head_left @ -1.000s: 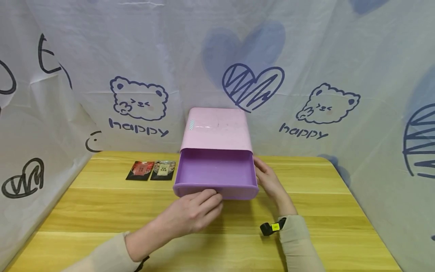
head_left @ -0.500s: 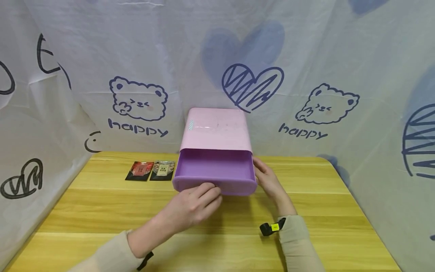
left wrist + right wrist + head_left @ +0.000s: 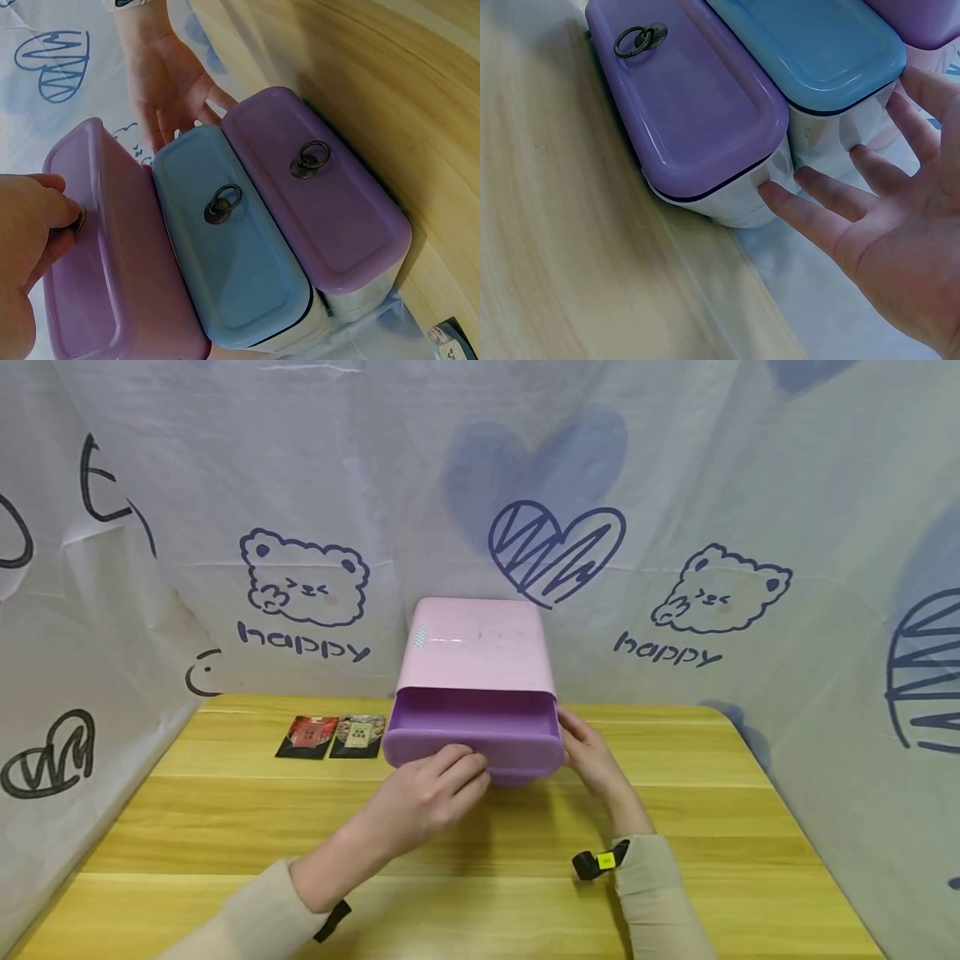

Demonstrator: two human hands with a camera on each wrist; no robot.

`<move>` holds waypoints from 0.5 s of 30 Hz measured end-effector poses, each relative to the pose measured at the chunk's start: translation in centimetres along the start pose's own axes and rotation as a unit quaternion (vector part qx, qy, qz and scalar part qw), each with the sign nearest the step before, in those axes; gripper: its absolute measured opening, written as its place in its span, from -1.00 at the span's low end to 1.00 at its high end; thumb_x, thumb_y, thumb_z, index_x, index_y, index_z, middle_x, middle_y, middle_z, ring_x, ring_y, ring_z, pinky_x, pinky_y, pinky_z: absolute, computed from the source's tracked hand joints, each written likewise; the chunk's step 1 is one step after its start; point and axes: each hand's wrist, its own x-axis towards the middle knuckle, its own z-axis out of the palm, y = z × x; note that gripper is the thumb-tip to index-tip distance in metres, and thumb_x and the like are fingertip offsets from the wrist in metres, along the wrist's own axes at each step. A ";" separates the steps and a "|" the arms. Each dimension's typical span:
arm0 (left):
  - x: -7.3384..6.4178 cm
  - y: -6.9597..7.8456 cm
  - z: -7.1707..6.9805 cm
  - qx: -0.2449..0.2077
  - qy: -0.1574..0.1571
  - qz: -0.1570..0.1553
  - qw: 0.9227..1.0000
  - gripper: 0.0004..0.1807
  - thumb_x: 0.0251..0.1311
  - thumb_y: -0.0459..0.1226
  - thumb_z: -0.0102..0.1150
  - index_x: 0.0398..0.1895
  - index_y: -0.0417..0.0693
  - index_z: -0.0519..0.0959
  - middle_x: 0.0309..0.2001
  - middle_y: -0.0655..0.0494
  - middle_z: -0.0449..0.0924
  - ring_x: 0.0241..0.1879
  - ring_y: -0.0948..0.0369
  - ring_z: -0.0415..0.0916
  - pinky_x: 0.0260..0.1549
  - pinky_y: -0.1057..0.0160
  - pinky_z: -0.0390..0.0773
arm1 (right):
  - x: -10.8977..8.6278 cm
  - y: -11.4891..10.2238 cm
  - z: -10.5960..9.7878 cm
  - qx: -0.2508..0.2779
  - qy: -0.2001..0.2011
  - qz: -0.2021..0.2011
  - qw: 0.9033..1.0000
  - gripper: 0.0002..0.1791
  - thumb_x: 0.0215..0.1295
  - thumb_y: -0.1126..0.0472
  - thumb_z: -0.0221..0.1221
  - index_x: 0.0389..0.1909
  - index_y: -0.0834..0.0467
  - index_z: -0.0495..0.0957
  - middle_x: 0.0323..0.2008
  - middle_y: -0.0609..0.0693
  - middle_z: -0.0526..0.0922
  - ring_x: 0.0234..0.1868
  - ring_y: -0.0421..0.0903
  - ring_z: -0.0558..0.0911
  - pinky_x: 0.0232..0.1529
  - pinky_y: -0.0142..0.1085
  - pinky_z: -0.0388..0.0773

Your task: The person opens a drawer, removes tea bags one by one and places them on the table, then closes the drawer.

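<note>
A small pink drawer cabinet (image 3: 480, 643) stands against the backdrop, its purple top drawer (image 3: 517, 750) partly pulled out. My left hand (image 3: 427, 797) is at the middle of that drawer's front, pinching its metal ring pull (image 3: 79, 220) between thumb and fingers. Below it, in the left wrist view, a blue drawer (image 3: 240, 262) and a lower purple drawer (image 3: 337, 217) sit pushed in, each with a ring pull. My right hand (image 3: 596, 764) rests at the cabinet's right side. Its spread, straight fingers (image 3: 810, 214) touch the pale wall.
Two dark seasoning-like packets, one red-labelled (image 3: 307, 737) and one cream-labelled (image 3: 358, 737), lie side by side left of the cabinet. All stands on a wooden table (image 3: 225, 827), with a patterned cloth (image 3: 450, 460) hanging behind.
The top drawer has slid back into the cabinet by a good part, with my left hand moving forward on its pull. My right hand has stayed at the cabinet's side.
</note>
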 end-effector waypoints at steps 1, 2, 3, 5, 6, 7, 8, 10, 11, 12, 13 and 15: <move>0.0 -0.1 0.1 -0.001 0.000 -0.003 1.000 -0.68 0.49 -0.46 -0.12 -0.19 -0.17 0.70 -0.13 -0.01 0.69 -0.13 0.10 0.64 -0.12 0.32 0.72 | 0.0 0.0 0.0 0.001 -0.001 0.000 1.000 -0.39 0.65 0.20 -0.03 0.58 0.33 0.13 0.57 0.29 0.17 0.48 0.12 0.31 0.20 -0.32 0.57; 0.1 -0.2 0.2 -0.004 0.001 -0.006 1.000 -0.68 0.48 -0.46 -0.11 -0.20 -0.17 0.70 -0.13 -0.01 0.69 -0.13 0.10 0.64 -0.13 0.32 0.72 | 0.0 0.0 0.0 0.001 -0.003 0.001 1.000 -0.39 0.65 0.19 -0.03 0.59 0.33 0.13 0.57 0.29 0.17 0.48 0.12 0.31 0.21 -0.31 0.56; 0.1 -0.2 0.3 -0.005 0.002 -0.009 1.000 -0.69 0.47 -0.46 -0.11 -0.20 -0.17 0.69 -0.13 -0.01 0.68 -0.13 0.10 0.63 -0.14 0.32 0.72 | 0.1 0.0 -0.1 0.001 -0.005 0.001 1.000 -0.38 0.65 0.18 -0.04 0.59 0.33 0.12 0.58 0.28 0.16 0.48 0.12 0.30 0.22 -0.30 0.56; 0.2 -0.4 0.4 -0.009 0.001 -0.015 1.000 -0.70 0.45 -0.47 -0.09 -0.20 -0.17 0.69 -0.13 -0.01 0.68 -0.13 0.10 0.63 -0.16 0.32 0.72 | 0.1 0.0 -0.1 0.001 -0.008 0.000 1.000 -0.37 0.65 0.17 -0.04 0.59 0.33 0.11 0.58 0.28 0.15 0.47 0.12 0.31 0.24 -0.27 0.57; 0.3 -0.4 0.5 -0.011 0.001 -0.019 1.000 -0.71 0.45 -0.47 -0.09 -0.21 -0.17 0.68 -0.13 -0.01 0.68 -0.13 0.09 0.63 -0.16 0.32 0.72 | 0.1 0.0 -0.1 0.002 -0.007 0.000 1.000 -0.38 0.65 0.18 -0.03 0.59 0.33 0.11 0.58 0.27 0.15 0.47 0.12 0.32 0.23 -0.26 0.58; 0.3 -0.4 0.6 -0.013 0.000 -0.022 1.000 -0.72 0.44 -0.47 -0.08 -0.21 -0.17 0.68 -0.13 -0.01 0.68 -0.13 0.09 0.63 -0.17 0.32 0.72 | 0.1 0.1 -0.1 0.002 -0.007 0.000 1.000 -0.38 0.65 0.18 -0.03 0.59 0.33 0.11 0.58 0.27 0.15 0.46 0.12 0.33 0.23 -0.25 0.58; 0.3 -0.5 0.6 -0.015 0.000 -0.025 1.000 -0.72 0.43 -0.48 -0.07 -0.22 -0.18 0.68 -0.13 -0.01 0.68 -0.13 0.09 0.63 -0.17 0.32 0.72 | 0.1 0.1 -0.1 0.003 -0.008 -0.002 1.000 -0.38 0.64 0.19 -0.03 0.59 0.33 0.11 0.58 0.27 0.15 0.45 0.11 0.34 0.23 -0.24 0.59; 0.4 -0.6 0.8 -0.015 -0.001 -0.031 0.999 -0.74 0.41 -0.48 -0.06 -0.22 -0.18 0.68 -0.13 -0.01 0.68 -0.13 0.10 0.63 -0.17 0.32 0.72 | 0.1 0.1 -0.1 0.005 -0.008 -0.006 1.000 -0.38 0.64 0.20 -0.02 0.59 0.34 0.12 0.59 0.27 0.14 0.43 0.09 0.37 0.22 -0.23 0.60; 0.4 -0.6 0.9 -0.018 -0.003 -0.035 0.999 -0.74 0.41 -0.48 -0.06 -0.22 -0.18 0.67 -0.13 -0.01 0.68 -0.13 0.09 0.63 -0.17 0.32 0.72 | 0.1 0.1 -0.1 0.006 -0.008 -0.007 1.000 -0.38 0.64 0.21 -0.02 0.59 0.33 0.12 0.59 0.27 0.15 0.42 0.08 0.39 0.21 -0.22 0.61; 0.4 -0.6 0.9 -0.020 -0.006 -0.038 0.999 -0.74 0.41 -0.48 -0.05 -0.22 -0.19 0.67 -0.13 -0.01 0.68 -0.13 0.09 0.63 -0.17 0.32 0.72 | 0.1 0.1 0.0 0.008 -0.007 -0.009 1.000 -0.39 0.64 0.22 -0.02 0.58 0.33 0.14 0.59 0.26 0.15 0.41 0.06 0.40 0.20 -0.22 0.62; 0.4 -0.7 1.0 -0.020 -0.006 -0.040 0.999 -0.75 0.41 -0.48 -0.05 -0.22 -0.19 0.67 -0.13 -0.01 0.68 -0.13 0.09 0.63 -0.18 0.32 0.72 | 0.1 0.1 0.0 0.010 -0.008 -0.010 1.000 -0.39 0.64 0.23 -0.01 0.58 0.32 0.14 0.59 0.26 0.15 0.40 0.04 0.41 0.19 -0.21 0.63; 0.4 -0.8 1.2 -0.023 -0.007 -0.044 0.999 -0.76 0.42 -0.48 -0.04 -0.22 -0.19 0.67 -0.12 -0.01 0.68 -0.12 0.09 0.63 -0.18 0.32 0.72 | 0.1 0.1 0.0 0.014 -0.009 -0.013 1.000 -0.40 0.63 0.24 -0.01 0.58 0.31 0.15 0.59 0.25 0.16 0.38 0.02 0.43 0.18 -0.19 0.63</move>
